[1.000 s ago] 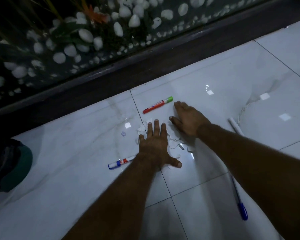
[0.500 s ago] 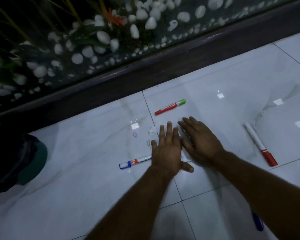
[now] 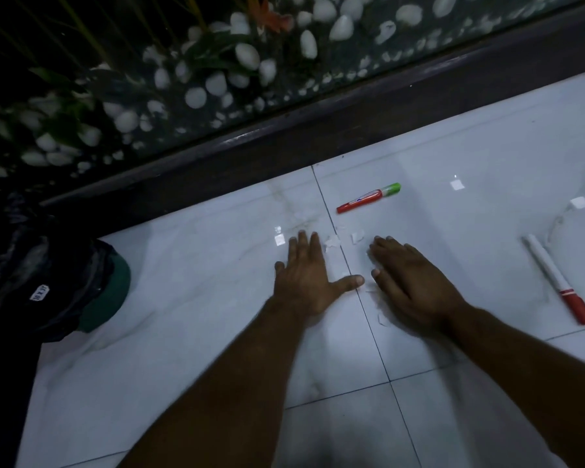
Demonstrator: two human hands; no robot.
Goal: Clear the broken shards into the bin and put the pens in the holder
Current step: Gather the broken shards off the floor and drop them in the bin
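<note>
Both hands lie flat on the white tiled floor. My left hand [image 3: 306,275] has straight fingers and the thumb spread toward my right hand [image 3: 411,278], which is also flat, palm down. Small white shards [image 3: 333,243] lie between and just beyond the fingertips, with one more shard [image 3: 383,319] beside my right wrist. A red marker with a green cap [image 3: 368,198] lies further out. A white marker with a red cap [image 3: 559,279] lies to the right. The bin [image 3: 65,285], lined with a black bag, stands at the left.
A dark wooden ledge [image 3: 318,130] runs across the floor's far edge, with white pebbles and plants behind glass [image 3: 217,72] beyond it. Tile joints cross under my hands.
My hands have moved apart, uncovering shards between them. The view has shifted, so the bin shows more at the left, and the blue-capped marker by my left hand is out of sight.
</note>
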